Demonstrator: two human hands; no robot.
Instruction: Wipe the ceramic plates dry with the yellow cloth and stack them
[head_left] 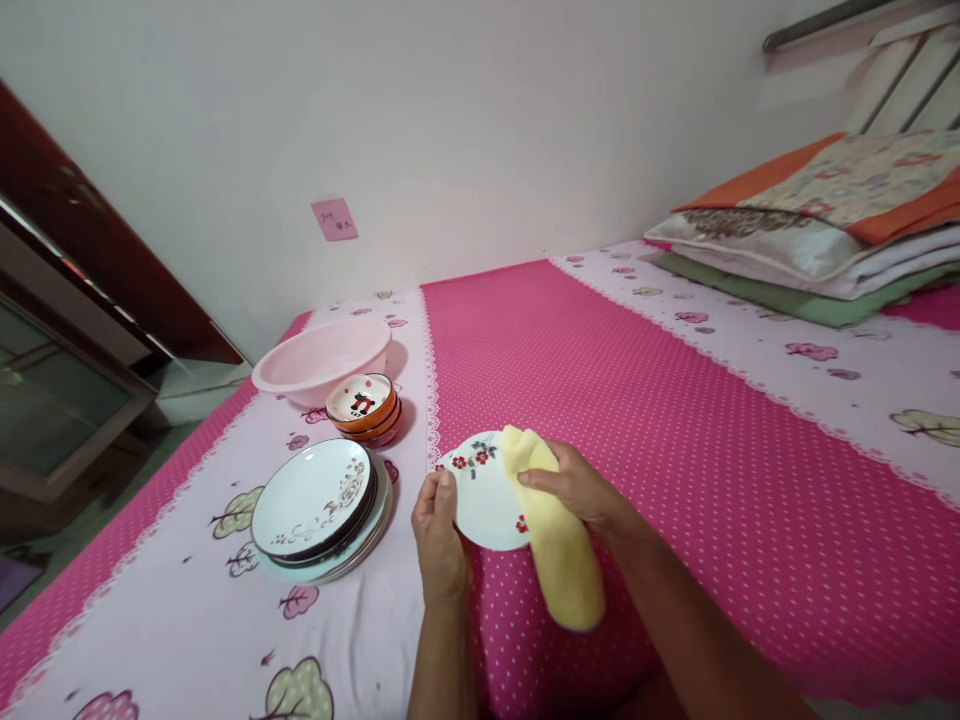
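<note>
So I've got a small white plate with red flowers [487, 510] at about 6 o'clock in the view, tilted toward me over the pink dotted bedspread [510, 340]. My left hand [437, 530] pinches its rim at 9 o'clock, thumb on the front face. The right hand [574, 485] is over at the plate's 3 o'clock, gripping a yellow cloth [559, 560] that laps over that edge and dangles down to 5 o'clock. Going by the plate as clock center, a stack of bigger plates [307, 500] sits at 9, a few stacked bowls [362, 400] at 10 with a cat picture inside the top one, and a pink basin [322, 355] just behind them. Folded bedding [847, 190] is piled way off at 2, and a pink note [335, 218] is on the wall [487, 130] around 11.
</note>
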